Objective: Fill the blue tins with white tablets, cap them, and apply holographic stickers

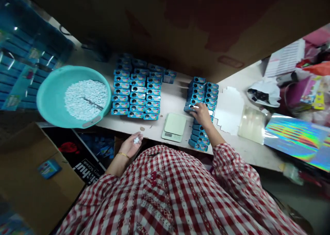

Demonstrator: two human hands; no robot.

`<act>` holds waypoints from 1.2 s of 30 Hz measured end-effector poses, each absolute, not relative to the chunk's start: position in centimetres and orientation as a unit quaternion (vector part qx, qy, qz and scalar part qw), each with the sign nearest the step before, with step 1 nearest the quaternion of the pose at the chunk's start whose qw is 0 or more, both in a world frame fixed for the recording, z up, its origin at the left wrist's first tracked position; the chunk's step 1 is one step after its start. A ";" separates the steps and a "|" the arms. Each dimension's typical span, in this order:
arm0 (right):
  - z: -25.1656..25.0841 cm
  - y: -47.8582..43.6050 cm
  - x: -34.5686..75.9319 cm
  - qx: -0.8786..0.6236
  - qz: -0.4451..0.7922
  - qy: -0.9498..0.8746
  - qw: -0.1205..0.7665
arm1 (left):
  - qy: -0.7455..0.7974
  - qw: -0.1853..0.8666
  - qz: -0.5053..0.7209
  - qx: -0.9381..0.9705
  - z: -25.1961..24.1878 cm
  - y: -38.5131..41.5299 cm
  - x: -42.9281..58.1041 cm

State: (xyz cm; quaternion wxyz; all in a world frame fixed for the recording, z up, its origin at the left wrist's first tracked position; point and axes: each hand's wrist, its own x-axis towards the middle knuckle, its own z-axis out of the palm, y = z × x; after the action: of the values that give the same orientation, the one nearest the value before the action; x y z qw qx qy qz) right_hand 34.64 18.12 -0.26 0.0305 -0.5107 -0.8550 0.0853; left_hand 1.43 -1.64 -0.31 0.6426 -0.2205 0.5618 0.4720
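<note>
right hand [201, 114] on blue box [188, 108], box lying crosswise; pinch unclear. left hand [130, 146] farther left, palm-up, loosely cupping white pellets [136, 140].

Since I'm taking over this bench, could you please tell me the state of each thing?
Left hand: palm up, holding white pieces
Right hand: touching a blue box
Teal basin: partly filled with a white heap
Dark utensil: resting in the basin
Scale: display too small to read
Blue boxes: lined in rows
White bag: open, dark items showing
</note>
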 end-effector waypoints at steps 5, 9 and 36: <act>-2.8 15.0 34.4 -0.552 0.007 -0.832 -0.051 | 0.545 0.685 0.452 -0.171 0.1 0.4 3.6; -4.0 16.1 33.5 -0.568 -0.031 -0.822 -0.029 | 0.534 0.699 0.448 -0.160 0.4 0.2 5.1; 1.0 8.6 33.6 -0.543 0.161 -0.806 0.172 | 0.506 0.710 0.454 -0.184 0.8 -0.9 6.4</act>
State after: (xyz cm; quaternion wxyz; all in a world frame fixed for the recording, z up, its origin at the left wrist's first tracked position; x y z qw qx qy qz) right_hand 33.61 8.64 1.01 0.1717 -0.5429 -0.8062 0.1606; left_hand 6.42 -0.86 0.77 0.7098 -0.1843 0.5064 0.4536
